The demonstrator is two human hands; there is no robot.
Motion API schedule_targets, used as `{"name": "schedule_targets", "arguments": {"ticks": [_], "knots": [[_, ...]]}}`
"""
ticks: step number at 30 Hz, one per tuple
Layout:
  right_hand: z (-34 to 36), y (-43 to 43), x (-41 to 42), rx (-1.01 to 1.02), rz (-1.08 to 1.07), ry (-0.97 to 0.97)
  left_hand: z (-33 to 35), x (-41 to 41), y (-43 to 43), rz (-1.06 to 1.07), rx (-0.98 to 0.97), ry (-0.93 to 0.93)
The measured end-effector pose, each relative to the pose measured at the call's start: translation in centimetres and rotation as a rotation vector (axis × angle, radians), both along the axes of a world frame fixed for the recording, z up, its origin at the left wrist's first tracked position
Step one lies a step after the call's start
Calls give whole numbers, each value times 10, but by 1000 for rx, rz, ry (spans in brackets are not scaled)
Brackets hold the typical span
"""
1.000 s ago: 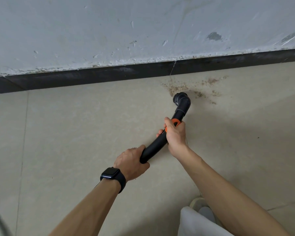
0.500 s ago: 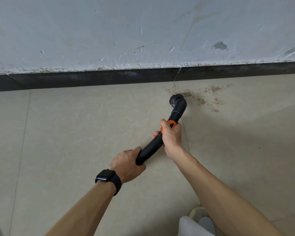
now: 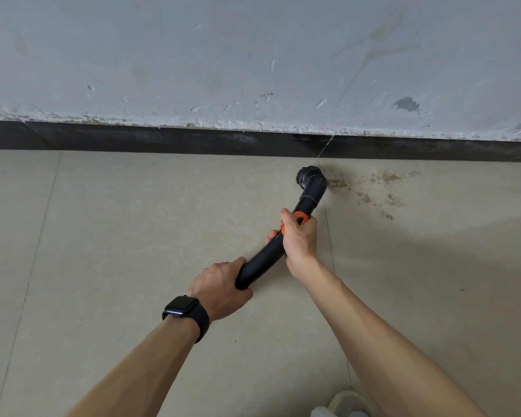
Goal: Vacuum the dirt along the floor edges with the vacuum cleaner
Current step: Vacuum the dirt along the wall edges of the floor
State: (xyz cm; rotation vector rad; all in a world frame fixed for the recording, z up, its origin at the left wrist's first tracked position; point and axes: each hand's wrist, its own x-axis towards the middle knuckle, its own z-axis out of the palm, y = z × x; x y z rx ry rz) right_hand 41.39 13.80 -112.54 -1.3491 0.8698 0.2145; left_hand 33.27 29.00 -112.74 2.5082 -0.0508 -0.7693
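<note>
Black curved plastic vacuum tube [image 3: 265, 260] held two-handed. Right hand [image 3: 300, 240] wraps the tube right at the orange collar [image 3: 300, 217], thumb laid along the top and fingers curled under. Left hand [image 3: 220, 288] is fisted tight round the tube's rear end, behind and left of the right grip. Both hands are fully closed on the tube, no slack showing.

Round black brush head [image 3: 308, 176] sits just ahead of the right grip, down on the floor and close to the wall base. It is at the left fringe of the brown dirt scatter [image 3: 373, 188]. Most of the dirt lies right of the head and is not yet picked up. A few specks trail back toward the grip side.

Judgement on the step: sweep the head rightward along the edge in slow passes. Hold the bristles flat on the tile and steer from the front hand while the rear hand steadies. Then pull back for the stray specks nearer the grip. Going fast risks flicking grit away.

Black smartwatch [image 3: 185, 311] on the left wrist, behind that grip. Beige glossy floor tiles [image 3: 133, 224] lie all round, with one grout line [image 3: 331, 251] running just right of the right hand. Beyond the head is a dark skirting strip [image 3: 163, 139], and above it a grey-white scuffed plaster wall [image 3: 223, 55] with a chipped lower edge. Pale shoe [image 3: 348, 401] well behind the grips, partly cut off.
</note>
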Motion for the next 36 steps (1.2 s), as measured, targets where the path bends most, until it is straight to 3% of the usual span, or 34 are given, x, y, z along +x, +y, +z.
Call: {"name": "schedule_targets", "arguments": {"ticks": [19,27,31,36], "knots": [[3,69,23,-27,173,-11,-2,6,51,167,33,16],[13,102,15,147,348,21,4,-15,86,244,54,19],[21,82,2,175,273,46,14,-21,74,162,65,25],[19,18,-34,129,-68,34,31,-20,33,-66,44,48]]}}
